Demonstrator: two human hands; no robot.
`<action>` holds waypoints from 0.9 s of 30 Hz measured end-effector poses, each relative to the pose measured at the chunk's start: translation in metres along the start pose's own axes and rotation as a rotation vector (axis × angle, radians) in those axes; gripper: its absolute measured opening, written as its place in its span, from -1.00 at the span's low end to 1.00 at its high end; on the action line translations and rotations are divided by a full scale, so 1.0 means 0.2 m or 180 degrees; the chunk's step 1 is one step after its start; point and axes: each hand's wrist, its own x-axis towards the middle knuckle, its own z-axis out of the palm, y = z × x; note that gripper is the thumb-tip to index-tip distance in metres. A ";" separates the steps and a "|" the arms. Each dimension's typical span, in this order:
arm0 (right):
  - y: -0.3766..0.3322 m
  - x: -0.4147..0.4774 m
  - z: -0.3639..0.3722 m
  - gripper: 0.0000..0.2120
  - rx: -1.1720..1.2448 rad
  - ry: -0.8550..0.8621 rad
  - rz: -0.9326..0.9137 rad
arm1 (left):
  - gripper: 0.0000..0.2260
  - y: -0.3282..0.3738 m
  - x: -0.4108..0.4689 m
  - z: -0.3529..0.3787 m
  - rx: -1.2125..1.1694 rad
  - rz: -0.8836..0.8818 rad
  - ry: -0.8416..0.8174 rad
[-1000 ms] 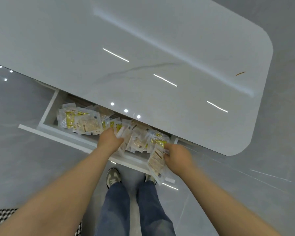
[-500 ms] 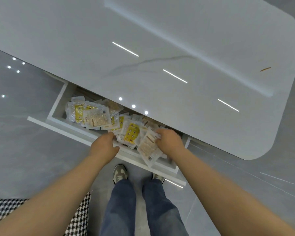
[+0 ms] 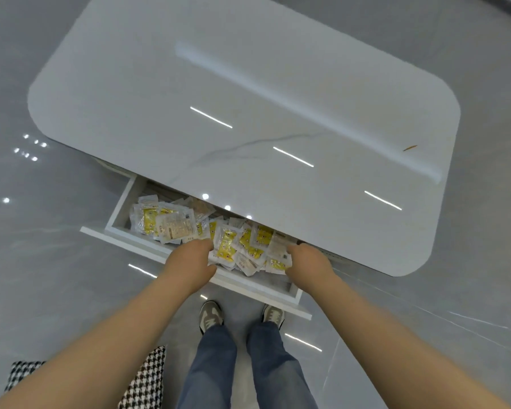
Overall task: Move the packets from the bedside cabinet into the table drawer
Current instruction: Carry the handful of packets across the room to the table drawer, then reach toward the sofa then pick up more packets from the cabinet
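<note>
The white table drawer [image 3: 148, 248] is pulled open under the table's front edge. Several clear packets [image 3: 242, 246] with yellow and beige contents lie heaped in it, from its left end to past the middle. My left hand [image 3: 189, 261] is at the pile's left side, fingers and thumb curled on the edge of a yellow packet. On the pile's right side, my right hand [image 3: 307, 261] has its fingers curled over the outermost packets. Both hands' fingertips are hidden. The bedside cabinet is out of view.
The glossy white table top [image 3: 248, 84] overhangs the back half of the drawer. My feet [image 3: 211, 315] stand on the grey tiled floor just in front of the drawer. A black-and-white houndstooth cushion [image 3: 148, 376] lies at the lower left.
My right hand has brought its packets over the drawer front and down onto the pile. My left hand has stayed at the pile's left side. The view has shifted back from the table.
</note>
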 end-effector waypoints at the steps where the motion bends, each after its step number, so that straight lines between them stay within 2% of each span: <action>1: -0.01 -0.07 -0.04 -0.62 0.0073 0.0080 -0.0070 | -0.66 0.03 -0.05 -0.05 0.0063 0.0071 0.0017; 5: -0.03 -0.39 -0.22 -0.57 0.0235 0.0426 -0.0234 | -0.68 0.14 -0.25 -0.27 0.0247 0.0360 0.0058; 9: -0.04 -0.72 -0.36 -0.69 0.0397 0.0830 -0.0125 | -0.68 0.27 -0.47 -0.48 0.0415 0.0665 0.0218; 15: 0.03 -1.20 -0.59 -0.60 0.0526 0.1447 -0.0041 | -0.61 0.51 -0.80 -0.81 0.0760 0.1202 0.0434; 21: 0.26 -1.65 -0.79 -0.60 0.0761 0.2247 0.0113 | -0.57 0.89 -1.08 -1.03 0.0927 0.1756 0.0829; 27: 0.62 -2.11 -0.88 -0.60 0.0979 0.2970 0.0286 | -0.59 1.39 -1.36 -1.06 0.0933 0.2378 0.1231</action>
